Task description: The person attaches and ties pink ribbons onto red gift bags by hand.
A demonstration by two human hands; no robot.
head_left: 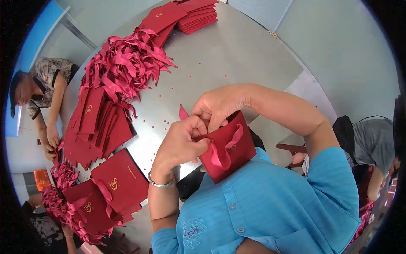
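Observation:
A small red paper gift bag (pixel 243 146) with a gold logo stands tilted against my chest, its mouth open upward. A pink-red ribbon handle (pixel 222 158) loops down over its front panel. My left hand (pixel 184 142) is closed on the bag's near left corner, thumb over the rim. At the same rim, my right hand (pixel 220 110) has its thumb reaching into the mouth and its other fingers curled outside the far panel. A ribbon end (pixel 183 112) sticks up behind my fingers. My fingertips partly hide each other, so the exact pinch point is hidden.
On the metal table (pixel 245 51) lie a heap of ribbons (pixel 122 65), fanned flat bags (pixel 101 127), finished-looking bags with handles (pixel 120 182) and a stack of bags (pixel 198 17). Small red dots are scattered about. Other people (pixel 50 91) sit at the left and right (pixel 372 139).

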